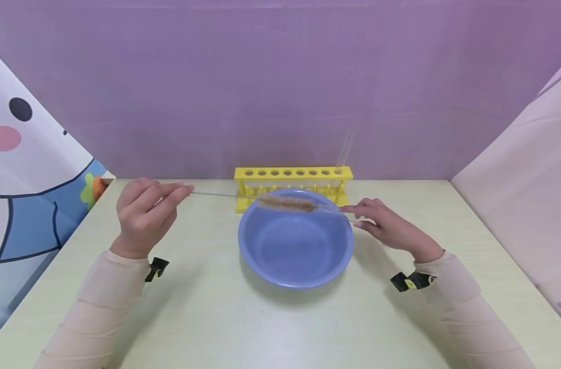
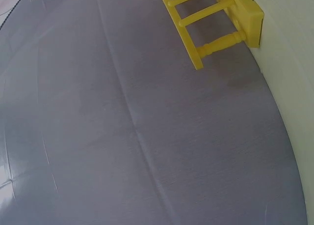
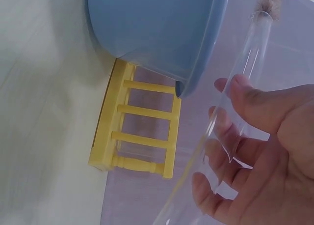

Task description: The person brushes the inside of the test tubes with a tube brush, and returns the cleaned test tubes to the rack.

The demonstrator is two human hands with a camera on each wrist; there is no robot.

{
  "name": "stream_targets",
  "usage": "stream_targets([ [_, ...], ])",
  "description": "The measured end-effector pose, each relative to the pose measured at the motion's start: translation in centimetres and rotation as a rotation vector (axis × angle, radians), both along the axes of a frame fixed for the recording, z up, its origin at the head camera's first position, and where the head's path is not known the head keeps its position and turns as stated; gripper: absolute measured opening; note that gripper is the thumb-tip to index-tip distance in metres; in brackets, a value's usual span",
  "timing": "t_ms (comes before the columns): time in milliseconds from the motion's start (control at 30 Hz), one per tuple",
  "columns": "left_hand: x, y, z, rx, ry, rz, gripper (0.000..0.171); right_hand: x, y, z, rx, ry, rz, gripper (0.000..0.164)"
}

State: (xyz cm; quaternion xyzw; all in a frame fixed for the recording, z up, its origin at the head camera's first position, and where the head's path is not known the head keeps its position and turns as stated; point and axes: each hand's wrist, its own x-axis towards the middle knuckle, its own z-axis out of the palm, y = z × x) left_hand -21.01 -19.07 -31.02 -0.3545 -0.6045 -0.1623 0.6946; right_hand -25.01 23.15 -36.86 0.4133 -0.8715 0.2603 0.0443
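My left hand (image 1: 146, 212) pinches the thin wire handle of a test tube brush (image 1: 287, 203) at the left. Brown bristles hang over the far part of a blue basin (image 1: 294, 251). On the right, my right hand (image 1: 386, 225) holds a clear test tube (image 3: 245, 63) between thumb and curled fingers, its mouth pointing left. In the right wrist view the bristle tip (image 3: 269, 1) is at the tube's mouth; how far it reaches inside is hard to tell. The left wrist view does not show the left hand, only part of the wire (image 2: 13, 8) in a corner.
Behind the basin stands a yellow test tube rack (image 1: 287, 174) with a row of holes. Another clear test tube (image 1: 346, 148) leans in its right end. A purple backdrop (image 1: 280, 87) closes off the far edge of the pale table (image 1: 206, 318).
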Motion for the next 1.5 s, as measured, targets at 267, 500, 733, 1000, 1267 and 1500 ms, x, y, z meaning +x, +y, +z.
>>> stream_targets([
  [267, 0.0, 0.4, 0.2, 0.037, 0.03, -0.026, 0.022, -0.1, 0.0, 0.0, -0.023, 0.0, 0.055, 0.045],
  [500, -0.2, 0.2, 0.0, 0.047, 0.036, -0.05, 0.02, -0.7, 0.6, 0.1, -0.058, -0.09, 0.156, 0.04],
  [733, -0.4, 0.2, -0.1, 0.05, 0.054, -0.08, 0.021, -1.2, 0.9, 0.2, -0.055, -0.157, 0.191, 0.04],
  [1000, -0.2, 0.6, 0.1, 0.009, 0.06, -0.088, 0.018, -1.3, 1.0, 0.4, -0.055, -0.189, 0.241, 0.04],
  [1267, 0.0, 1.1, -0.3, -0.06, -0.037, -0.067, 0.021, -1.0, 0.3, 0.6, -0.05, -0.13, 0.239, 0.04],
  [1500, -0.1, 0.6, -0.7, -0.108, -0.158, -0.099, 0.024, -0.8, 0.0, 0.6, -0.061, -0.058, 0.203, 0.038],
])
